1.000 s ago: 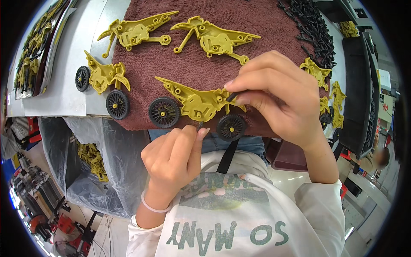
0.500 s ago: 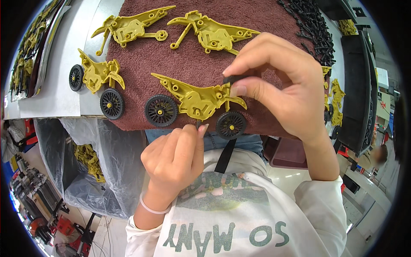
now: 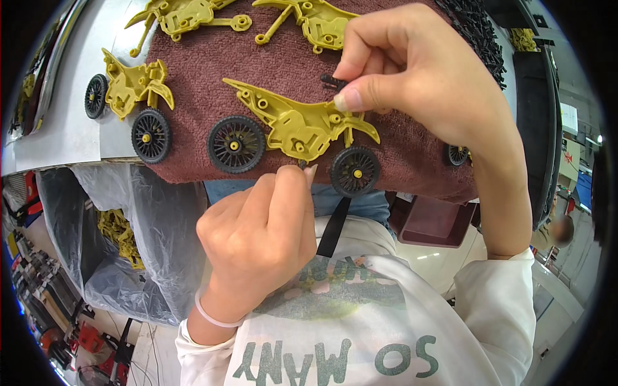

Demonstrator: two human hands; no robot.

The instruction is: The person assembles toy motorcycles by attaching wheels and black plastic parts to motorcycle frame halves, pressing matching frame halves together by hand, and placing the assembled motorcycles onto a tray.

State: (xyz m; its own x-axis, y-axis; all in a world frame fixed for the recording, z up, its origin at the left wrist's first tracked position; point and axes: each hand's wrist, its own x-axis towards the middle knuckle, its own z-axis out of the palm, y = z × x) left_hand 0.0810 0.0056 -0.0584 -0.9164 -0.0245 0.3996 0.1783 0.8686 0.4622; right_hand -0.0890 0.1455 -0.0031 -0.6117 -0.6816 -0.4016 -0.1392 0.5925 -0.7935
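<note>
A yellow plastic toy motorcycle half lies on the maroon towel, with a black spoked wheel at its left end and another black wheel at its right end. My right hand is closed in a pinch on a small black plastic part, just beyond the motorcycle's front end; the thumb tip overlaps the yellow edge. My left hand is closed at the towel's near edge, thumb against forefinger just below the yellow body. A tiny dark bit shows at those fingertips, too small to name.
Another wheeled yellow motorcycle half sits at the left, and wheel-less yellow halves lie at the far side. Black parts are heaped far right. A plastic-lined bin with yellow pieces stands below left; a maroon tray is below right.
The black part in my right hand has risen off the motorcycle's front end and turned. My left hand keeps its pinch below the body. The whole view has shifted.
</note>
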